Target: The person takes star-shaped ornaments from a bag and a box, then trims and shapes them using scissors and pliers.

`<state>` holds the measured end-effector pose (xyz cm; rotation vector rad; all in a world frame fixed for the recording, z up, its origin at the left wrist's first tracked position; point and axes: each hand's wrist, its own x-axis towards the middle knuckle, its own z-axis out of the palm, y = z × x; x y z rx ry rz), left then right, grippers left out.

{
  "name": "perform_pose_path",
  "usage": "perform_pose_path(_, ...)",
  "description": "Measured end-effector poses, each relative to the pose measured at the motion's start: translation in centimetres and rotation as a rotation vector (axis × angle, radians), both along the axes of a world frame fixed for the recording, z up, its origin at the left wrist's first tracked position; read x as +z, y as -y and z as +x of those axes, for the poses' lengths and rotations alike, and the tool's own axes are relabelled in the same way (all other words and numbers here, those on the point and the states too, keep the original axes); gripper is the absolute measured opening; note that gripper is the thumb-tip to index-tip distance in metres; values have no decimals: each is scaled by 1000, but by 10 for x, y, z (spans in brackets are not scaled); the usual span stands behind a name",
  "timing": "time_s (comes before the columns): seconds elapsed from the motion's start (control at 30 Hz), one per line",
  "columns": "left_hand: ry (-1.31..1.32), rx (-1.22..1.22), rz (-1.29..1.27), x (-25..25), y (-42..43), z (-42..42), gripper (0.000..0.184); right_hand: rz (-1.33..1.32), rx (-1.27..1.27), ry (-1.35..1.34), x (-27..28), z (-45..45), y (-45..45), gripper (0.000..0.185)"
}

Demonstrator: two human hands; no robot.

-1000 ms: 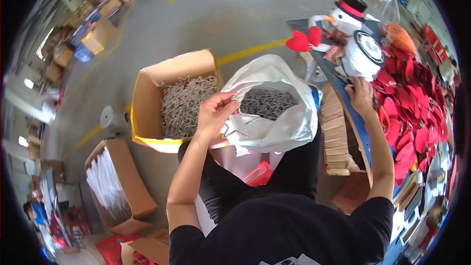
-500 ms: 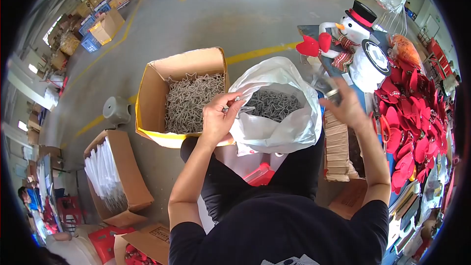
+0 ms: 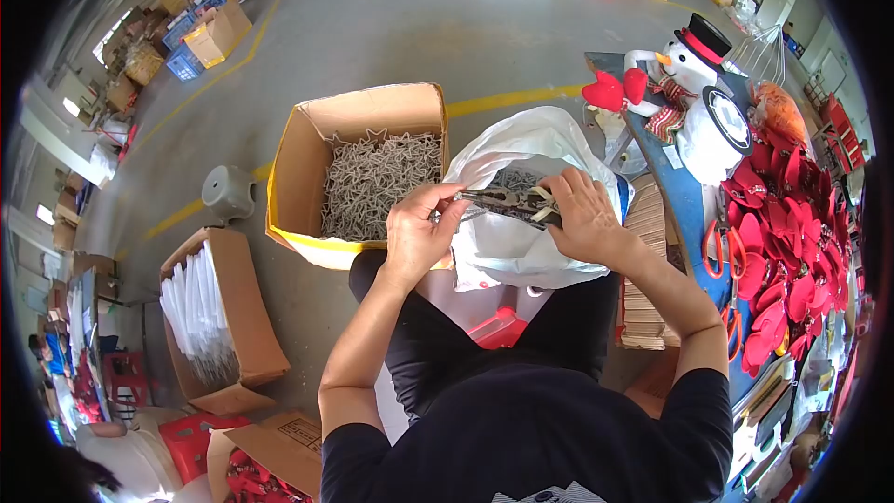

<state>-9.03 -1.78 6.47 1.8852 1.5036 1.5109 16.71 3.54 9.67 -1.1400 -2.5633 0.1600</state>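
Note:
My left hand [image 3: 424, 228] pinches a small silvery wire star, mostly hidden by the fingers. My right hand [image 3: 582, 214] is wrapped round a pair of pliers [image 3: 503, 200], whose jaws point left and meet the star at my left fingertips. Below both hands a white plastic bag [image 3: 521, 256] stands open between my knees, with dark grey wire pieces [image 3: 521, 179] inside. Just left of the bag, a cardboard box [image 3: 307, 144] holds a heap of light grey star shapes [image 3: 382, 182].
A blue table [image 3: 684, 214] on the right carries a snowman figure [image 3: 694, 65], red felt pieces [image 3: 792, 251] and red-handled scissors [image 3: 722, 251]. Flat wooden-coloured strips [image 3: 643, 270] are stacked beside it. At left are a grey stool [image 3: 228, 194] and a box of white packets [image 3: 247, 307].
My right hand has come from the table to the bag with the pliers, and their jaws now meet the star. My left hand keeps its pinch. The view has shifted slightly.

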Motion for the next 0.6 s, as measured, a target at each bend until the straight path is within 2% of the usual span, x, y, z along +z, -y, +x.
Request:
perform_pose_path(0.2, 18, -15, 58, -3, -2, 5, 21, -18, 8, 3, -5, 6, 0, 54)
perform_pose_path(0.33, 15, -28, 83, -1, -2, 9, 20, 37, 9, -22, -7, 10, -1, 50)
perform_pose_path(0.6, -16, -75, 1, -10, 0, 10, 20, 95, 19, -16, -1, 19, 3, 48)
